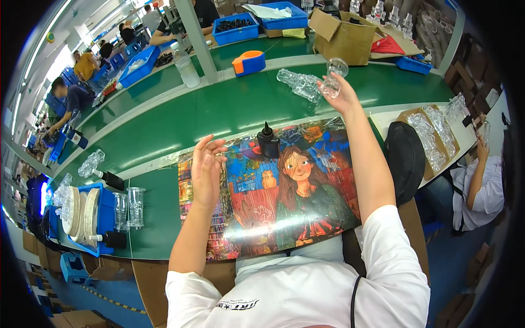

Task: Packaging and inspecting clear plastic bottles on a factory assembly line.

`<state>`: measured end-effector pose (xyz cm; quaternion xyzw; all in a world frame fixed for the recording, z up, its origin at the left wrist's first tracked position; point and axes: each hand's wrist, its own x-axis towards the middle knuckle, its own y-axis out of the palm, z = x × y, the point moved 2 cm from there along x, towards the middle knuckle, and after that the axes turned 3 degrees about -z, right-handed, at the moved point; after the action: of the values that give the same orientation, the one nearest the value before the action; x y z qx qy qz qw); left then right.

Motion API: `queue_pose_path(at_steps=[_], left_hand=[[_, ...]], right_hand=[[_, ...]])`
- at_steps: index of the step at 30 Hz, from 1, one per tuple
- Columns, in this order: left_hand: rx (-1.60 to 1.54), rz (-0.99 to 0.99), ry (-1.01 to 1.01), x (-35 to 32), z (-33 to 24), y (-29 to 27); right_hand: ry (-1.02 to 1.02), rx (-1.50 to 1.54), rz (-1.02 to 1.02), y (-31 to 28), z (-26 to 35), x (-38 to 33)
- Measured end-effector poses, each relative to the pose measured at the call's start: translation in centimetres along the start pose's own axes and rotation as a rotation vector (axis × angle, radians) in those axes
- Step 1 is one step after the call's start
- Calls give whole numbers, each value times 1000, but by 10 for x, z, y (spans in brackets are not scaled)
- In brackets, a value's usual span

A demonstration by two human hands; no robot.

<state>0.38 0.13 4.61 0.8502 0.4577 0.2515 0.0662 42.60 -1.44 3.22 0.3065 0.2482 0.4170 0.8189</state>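
My right hand [343,97] is stretched forward over the green surface, its fingers closed around a clear plastic piece with a round end [339,66]. Just left of that hand lies a clear, jointed plastic figure [298,83] on its side. My left hand [204,169] is raised over the left part of a glossy illustrated mat [257,238]. Its fingers are loosely bent and apart, with nothing in them. Between the hands, at the mat's far edge, a small black bottle with a pointed nozzle [268,142] stands upright.
Left, a blue bin [107,205] holds white reels, beside clear tubes [135,208]. Behind the green surface [180,117] are a tape dispenser [249,64], a clear bottle [186,66] and an open carton [343,38]. A co-worker [484,186] sits at right, by packed clear parts [426,139].
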Motion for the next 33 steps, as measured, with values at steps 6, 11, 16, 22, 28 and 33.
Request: queue_pose_path(at_steps=[6,11,16,22,28,33], left_hand=[[-15,0,-26,2,5,-11],[15,4,-51,3,10,-13],[22,-11,-69,5,13,-20],[9,-52,-71,8,9,-31],[-301,-226,-26,19,-12,-36],[-700,-504,-194,27,-24,-72]], right_hand=[[114,251,-68,15,-25,38],[141,371,-175,9,-34,62],[18,202,-42,24,-23,59],[-27,55,325,150,-7,-28],[-33,-218,672,230,-63,-113],[-313,-684,726,234,-133,-185]])
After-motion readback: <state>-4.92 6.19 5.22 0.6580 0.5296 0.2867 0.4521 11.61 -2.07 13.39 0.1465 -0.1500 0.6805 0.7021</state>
